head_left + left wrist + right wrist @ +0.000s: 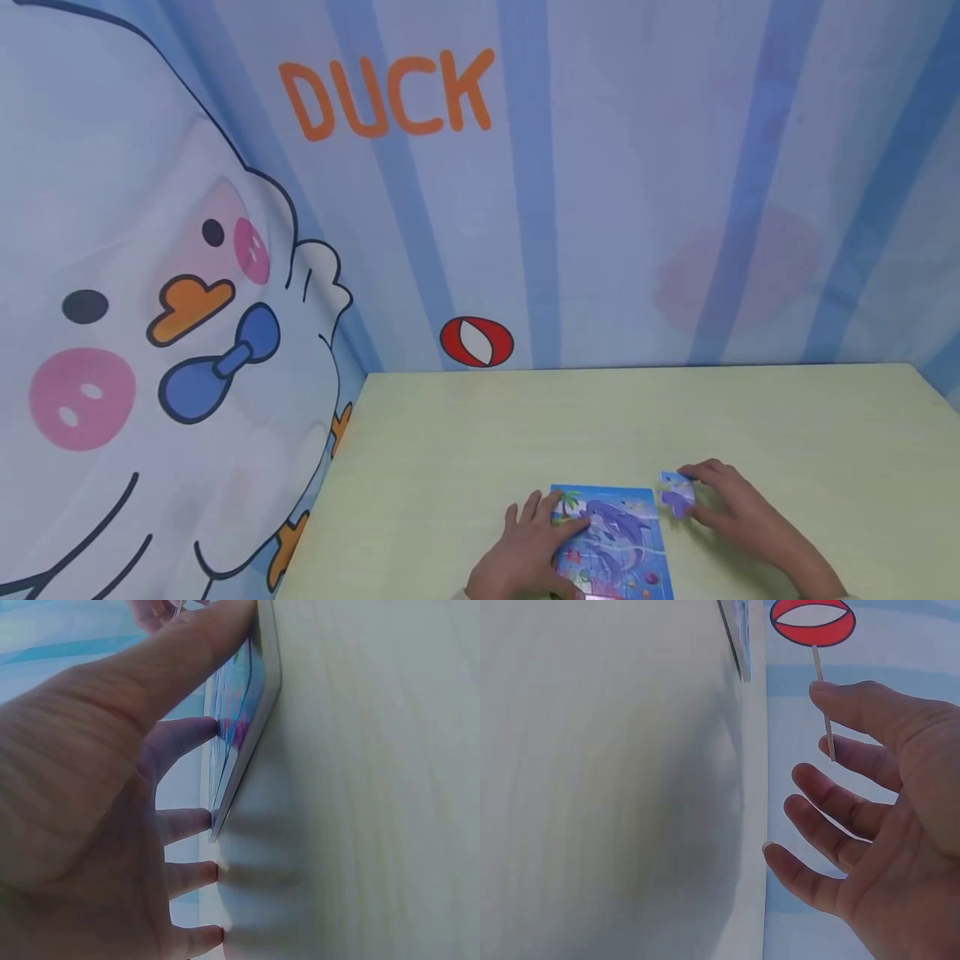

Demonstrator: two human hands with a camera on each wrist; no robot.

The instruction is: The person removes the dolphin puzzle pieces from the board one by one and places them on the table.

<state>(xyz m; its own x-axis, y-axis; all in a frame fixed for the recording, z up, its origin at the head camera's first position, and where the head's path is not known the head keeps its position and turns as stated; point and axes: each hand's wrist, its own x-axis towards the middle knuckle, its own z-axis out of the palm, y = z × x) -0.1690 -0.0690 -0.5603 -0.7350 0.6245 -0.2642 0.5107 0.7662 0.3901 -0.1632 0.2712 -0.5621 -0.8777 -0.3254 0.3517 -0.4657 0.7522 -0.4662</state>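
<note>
A jigsaw puzzle (618,537) with purple dolphins and a palm tree lies flat near the table's front. My left hand (525,550) rests with spread fingers over its left side. In the left wrist view, the thumb and nearer fingers touch the puzzle (255,690), and the last fingers stand on the table. To the right of the puzzle, my right hand (750,517) pinches a blue and purple puzzle piece (678,497) between thumb and fingertip. In the right wrist view the piece (822,671) is seen edge-on, held above the table; the other fingers are loosely bent.
The pale table (465,433) runs back to a striped blue backdrop (622,208) with the word DUCK and a red printed oval (477,342). A large printed duck (150,208) covers the cloth on the left.
</note>
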